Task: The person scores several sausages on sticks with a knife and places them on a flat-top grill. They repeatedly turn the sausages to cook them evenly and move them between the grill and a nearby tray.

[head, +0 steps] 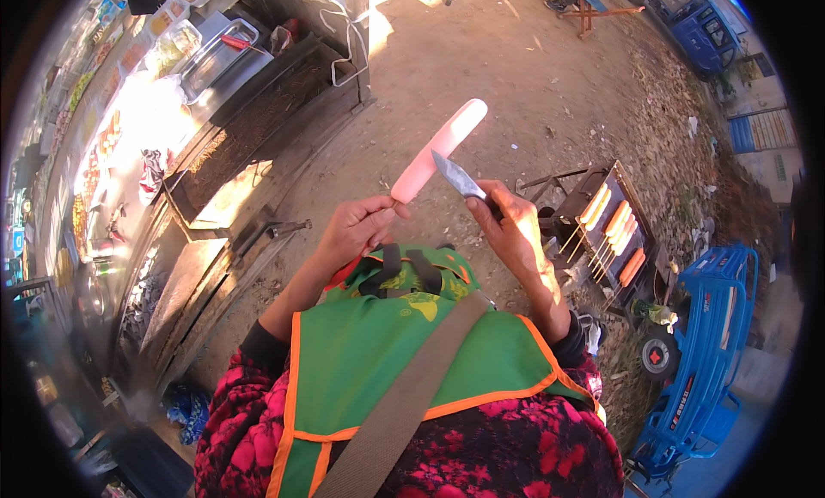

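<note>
A long pink sausage points up and away on a stick whose lower end is hidden in my fingers. My left hand grips that stick just under the sausage. In my right hand is a small knife, its handle mostly covered by the fingers. The blade's tip lies at the right side of the sausage, about midway along; whether it touches cannot be told. No cuts show on the sausage's visible side. Both hands are raised in front of a green apron with orange edging.
At right stands a grill bearing several skewered sausages. A blue cargo tricycle is parked beyond it. On the left are a wooden stall counter, a metal tray and sunlit goods. Bare dirt ground lies ahead.
</note>
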### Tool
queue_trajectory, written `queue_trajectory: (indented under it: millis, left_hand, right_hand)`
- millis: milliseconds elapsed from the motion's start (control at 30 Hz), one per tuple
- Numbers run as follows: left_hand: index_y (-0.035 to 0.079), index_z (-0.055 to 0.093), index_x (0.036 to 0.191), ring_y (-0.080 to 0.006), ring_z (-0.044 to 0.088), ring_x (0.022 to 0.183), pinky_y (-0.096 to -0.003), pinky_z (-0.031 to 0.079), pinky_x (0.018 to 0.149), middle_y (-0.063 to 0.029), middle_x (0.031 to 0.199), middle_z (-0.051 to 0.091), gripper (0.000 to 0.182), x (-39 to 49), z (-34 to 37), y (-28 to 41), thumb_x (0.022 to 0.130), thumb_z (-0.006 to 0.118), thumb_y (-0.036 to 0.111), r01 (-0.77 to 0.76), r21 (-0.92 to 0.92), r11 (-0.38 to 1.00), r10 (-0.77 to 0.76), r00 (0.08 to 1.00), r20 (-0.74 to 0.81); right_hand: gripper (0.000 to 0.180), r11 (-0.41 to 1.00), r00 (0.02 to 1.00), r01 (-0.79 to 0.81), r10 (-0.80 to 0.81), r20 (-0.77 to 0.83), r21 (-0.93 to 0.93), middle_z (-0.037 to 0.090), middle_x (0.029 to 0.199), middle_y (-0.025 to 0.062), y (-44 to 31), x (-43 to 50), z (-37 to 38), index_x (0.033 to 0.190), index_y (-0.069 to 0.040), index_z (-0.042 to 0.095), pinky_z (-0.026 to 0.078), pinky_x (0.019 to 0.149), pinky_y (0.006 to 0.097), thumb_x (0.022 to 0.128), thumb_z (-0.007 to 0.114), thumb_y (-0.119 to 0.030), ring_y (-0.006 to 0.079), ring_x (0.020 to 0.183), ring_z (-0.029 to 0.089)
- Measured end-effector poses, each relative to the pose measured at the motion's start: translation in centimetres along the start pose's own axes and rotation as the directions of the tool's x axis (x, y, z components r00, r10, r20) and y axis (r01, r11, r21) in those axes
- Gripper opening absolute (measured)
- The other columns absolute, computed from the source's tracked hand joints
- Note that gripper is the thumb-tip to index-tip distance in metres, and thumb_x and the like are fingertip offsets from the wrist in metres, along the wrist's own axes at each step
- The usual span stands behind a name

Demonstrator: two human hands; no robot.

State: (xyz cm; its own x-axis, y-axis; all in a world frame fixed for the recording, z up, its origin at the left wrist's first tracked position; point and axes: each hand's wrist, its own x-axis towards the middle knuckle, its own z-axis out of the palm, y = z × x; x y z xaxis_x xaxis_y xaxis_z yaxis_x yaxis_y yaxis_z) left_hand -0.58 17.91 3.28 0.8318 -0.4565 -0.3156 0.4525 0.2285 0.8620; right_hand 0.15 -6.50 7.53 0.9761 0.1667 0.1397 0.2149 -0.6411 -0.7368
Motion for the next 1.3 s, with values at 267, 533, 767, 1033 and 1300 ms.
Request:
queue_trajectory:
  millis: [267, 533, 767, 1033, 1300]
  left_hand:
    - [-0.001, 0.058, 0.101, -0.0022, 0.032, 0.04, -0.0168, 0.036, 0.05, 0.006, 0.052, 0.037, 0.025, 0.3, -0.3, 0.3, 0.094, 0.046, 0.02, 0.091, -0.069, 0.993, -0.088, 0.995, 0.054]
    - [-0.001, 0.059, 0.101, -0.0012, 0.033, 0.04, -0.0162, 0.034, 0.046, 0.0062, 0.052, 0.037, 0.025, 0.8, -0.2, 0.0, 0.094, 0.048, 0.02, 0.032, -0.002, 0.999, -0.032, 0.999, 0.035]
    - [-0.001, 0.06, 0.102, -0.0009, 0.033, 0.044, -0.0163, 0.033, 0.046, 0.0062, 0.054, 0.038, 0.024, 1.0, 0.3, 0.1, 0.093, 0.049, 0.019, 0.018, -0.016, 1.0, -0.017, 1.0, 0.023]
    - [-0.002, 0.059, 0.102, -0.0009, 0.033, 0.042, -0.0162, 0.036, 0.048, 0.0063, 0.053, 0.037, 0.025, 1.1, 0.4, 0.5, 0.093, 0.049, 0.019, 0.026, -0.004, 1.0, -0.026, 0.999, 0.02]
    - [-0.003, 0.059, 0.101, -0.0008, 0.034, 0.039, -0.0169, 0.043, 0.053, 0.006, 0.05, 0.037, 0.026, 1.1, 0.3, 0.5, 0.094, 0.048, 0.019, 0.038, 0.012, 0.999, -0.038, 0.999, 0.009]
  right_hand:
    - [0.021, 0.999, 0.998, 0.052, -0.052, 0.045, 0.004, 0.062, 0.076, 0.0118, -0.6, -0.4, 1.2, 0.101, -0.003, 0.06, 0.047, 0.055, 0.0284, 0.082, 0.064, -0.008, 0.0182, 0.059, 0.059]
    - [0.024, 0.988, 0.983, 0.132, -0.12, 0.138, -0.082, 0.063, 0.084, 0.0152, -0.5, -0.7, 1.5, 0.103, -0.005, 0.06, 0.049, 0.06, 0.0365, 0.081, 0.064, -0.012, 0.0309, 0.072, 0.063]
    - [0.022, 0.989, 0.991, 0.109, -0.116, -0.067, -0.099, 0.064, 0.082, 0.0145, 0.4, 0.3, 0.8, 0.102, -0.006, 0.061, 0.05, 0.06, 0.0341, 0.082, 0.063, -0.014, 0.0297, 0.071, 0.064]
    - [0.022, 0.975, 0.985, 0.164, -0.171, -0.036, -0.153, 0.066, 0.083, 0.0135, 1.1, 1.1, 0.3, 0.101, -0.003, 0.062, 0.051, 0.06, 0.0304, 0.081, 0.065, -0.011, 0.0263, 0.07, 0.066]
    - [0.022, 0.981, 0.994, 0.109, -0.112, -0.01, -0.159, 0.066, 0.086, 0.0114, 1.3, 1.9, -0.2, 0.101, -0.006, 0.063, 0.052, 0.061, 0.0311, 0.081, 0.064, -0.016, 0.0266, 0.072, 0.066]
